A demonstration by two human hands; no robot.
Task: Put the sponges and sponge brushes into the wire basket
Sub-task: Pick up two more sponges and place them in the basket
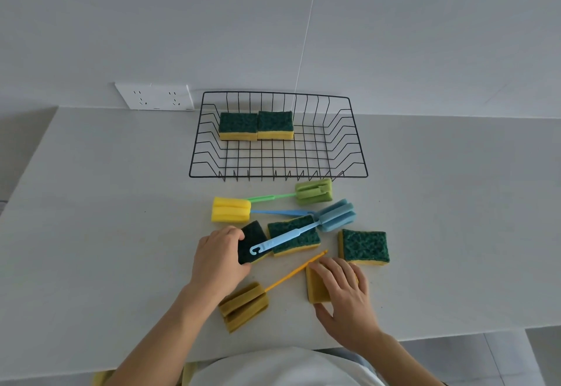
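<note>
A black wire basket (349, 155) stands at the back of the counter with two green-and-yellow sponges (256, 126) side by side in its far left corner. In front of it lie a green sponge brush (314, 192), a yellow-headed brush with a blue handle (230, 210), a light blue brush (335, 215) resting across a sponge (299, 238), and an ochre brush (244, 306). Another sponge (364, 246) lies to the right. My left hand (217, 259) grips a tilted sponge (253, 241). My right hand (343, 288) closes around a yellow sponge (317, 288) lying on the counter.
The counter (106, 218) is pale grey, its front edge close to my body. A white double wall socket (154, 96) sits left of the basket. A thin white cord (306, 30) hangs down the wall behind the basket.
</note>
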